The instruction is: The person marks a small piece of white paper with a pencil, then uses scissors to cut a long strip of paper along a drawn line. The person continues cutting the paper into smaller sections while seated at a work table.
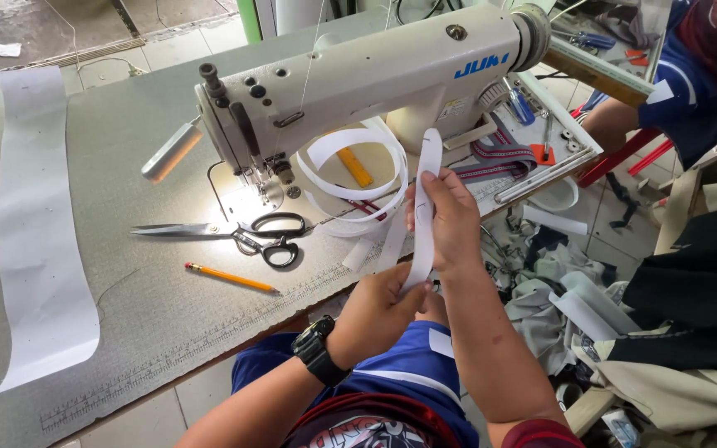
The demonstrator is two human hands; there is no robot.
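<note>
Both hands are holding one narrow white fabric strip [422, 217] upright in front of the sewing machine [375, 75], just off the near edge of the bench [126, 299]. Left hand [378, 314], wearing a black wristwatch [315, 348], is pinching the strip's lower end between thumb and fingers. Right hand [450, 222] is gripping the strip higher up, thumb pressing on its front, fingers wrapping behind. Strip's top end is sticking up past the right hand, reaching toward the machine arm.

More white strips are lying looped in a loose pile [358, 178] under the machine arm, just beside the right hand; exact count cannot be told. One pair of black-handled scissors [242, 232] is lying on the bench left of the hands, and one yellow pencil [230, 278] is lying nearer the edge, both well apart from the hands. One long white paper piece [39, 241] is lying at the far left of the bench.

One shallow tray [570, 133] at the machine's right end is holding small tools and striped webbing. Another person in a blue shirt [690, 83] is sitting at top right.
</note>
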